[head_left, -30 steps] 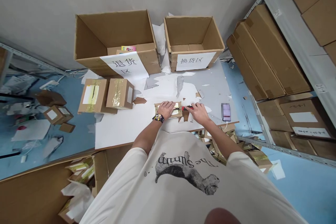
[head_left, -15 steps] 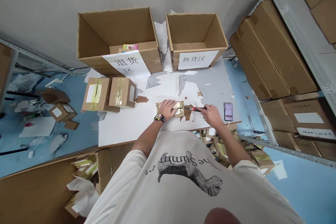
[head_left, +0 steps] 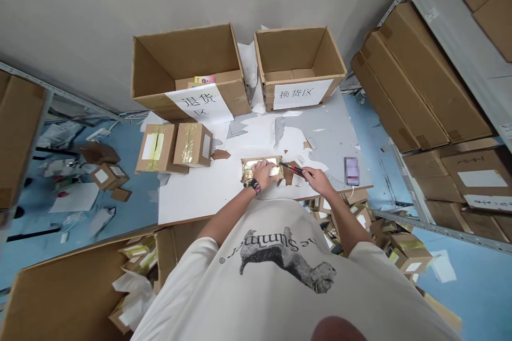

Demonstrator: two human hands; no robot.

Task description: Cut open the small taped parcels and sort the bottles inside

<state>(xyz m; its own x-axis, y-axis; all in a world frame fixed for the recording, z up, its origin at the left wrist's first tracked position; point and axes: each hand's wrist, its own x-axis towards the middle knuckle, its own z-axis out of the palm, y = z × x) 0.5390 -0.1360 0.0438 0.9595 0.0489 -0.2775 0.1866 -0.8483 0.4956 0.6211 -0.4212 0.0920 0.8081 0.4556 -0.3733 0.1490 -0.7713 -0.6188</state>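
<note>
A small flat cardboard box (head_left: pixel 247 165) with shiny yellowish tape lies on the white-topped table. My left hand (head_left: pixel 263 172) grips it from above, fingers bent over its top; a watch is on that wrist. My right hand (head_left: pixel 317 180) is closed around a red-and-black utility knife (head_left: pixel 296 169). The knife's tip reaches the right end of the box; whether it cuts into the tape is too small to tell. Torn brown cardboard (head_left: pixel 291 173) lies under the knife.
Two large open cartons with paper signs, a left one (head_left: pixel 238 98) and a right one (head_left: pixel 340 72), stand at the back. Two taped boxes (head_left: pixel 194 144) sit at the left. A phone (head_left: pixel 352 171) lies at the right. Shelving with cartons (head_left: pixel 424 74) flanks the table.
The knife's tip has moved left to the box's right end, and my right hand has tilted it more steeply. My left fingers have bent more. The whole view has shifted slightly.
</note>
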